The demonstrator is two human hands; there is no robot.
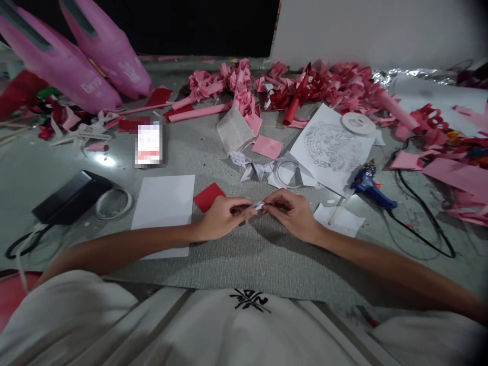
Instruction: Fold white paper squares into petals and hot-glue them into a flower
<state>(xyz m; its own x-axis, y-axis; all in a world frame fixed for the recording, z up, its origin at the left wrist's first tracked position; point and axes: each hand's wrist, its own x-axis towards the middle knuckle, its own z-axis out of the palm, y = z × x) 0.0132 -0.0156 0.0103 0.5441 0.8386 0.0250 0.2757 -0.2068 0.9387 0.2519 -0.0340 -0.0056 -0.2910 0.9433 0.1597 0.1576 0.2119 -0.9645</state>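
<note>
Between my two hands, above the middle of the table, is a small piece of white paper (259,205). My left hand (226,216) pinches its left end between thumb and fingers. At the other end, the fingertips of my right hand (290,211) are pressed together on it. How the paper is folded is too small to make out. A red paper square (209,197) lies just behind my left hand, and a blank white sheet (163,203) lies partly under my left forearm. Near my right wrist are white paper scraps (343,219).
A blue glue gun (371,188) with a black cord lies on the right. Behind are a printed sheet (331,147), a tape roll (358,123) and heaped pink paper flowers (339,86). At left stand a phone (148,145), a black box (72,195) and pink bottles (114,61).
</note>
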